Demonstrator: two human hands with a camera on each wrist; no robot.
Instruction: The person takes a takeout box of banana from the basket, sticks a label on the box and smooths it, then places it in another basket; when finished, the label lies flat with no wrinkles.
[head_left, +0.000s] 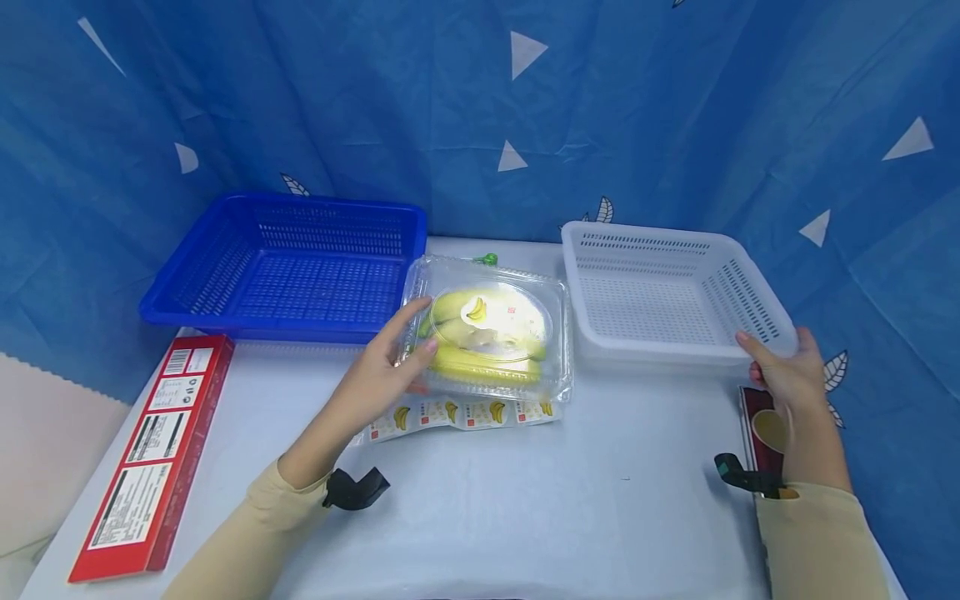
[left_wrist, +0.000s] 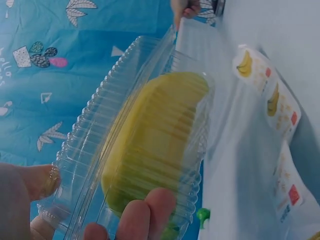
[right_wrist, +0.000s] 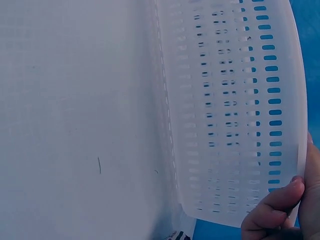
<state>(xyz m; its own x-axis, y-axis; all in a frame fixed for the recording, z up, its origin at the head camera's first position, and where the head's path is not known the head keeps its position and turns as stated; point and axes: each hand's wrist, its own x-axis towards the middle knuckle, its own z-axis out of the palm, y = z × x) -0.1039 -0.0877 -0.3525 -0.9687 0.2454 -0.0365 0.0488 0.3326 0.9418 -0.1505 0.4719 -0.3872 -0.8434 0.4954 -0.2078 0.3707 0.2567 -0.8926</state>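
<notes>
A clear plastic clamshell box of bananas is gripped at its left side by my left hand. The closed lid carries a round banana sticker. In the left wrist view the fingers curl under the box and the thumb lies along its edge. My right hand pinches the near right corner of a white perforated basket, thumb over the rim. The right wrist view shows that basket's slotted wall close up, with the hand at its rim.
A blue basket stands at the back left. Beneath the box lies a strip of banana stickers. A red box lies along the left edge, and a dark red item is partly under the right arm. Something green lies behind the box.
</notes>
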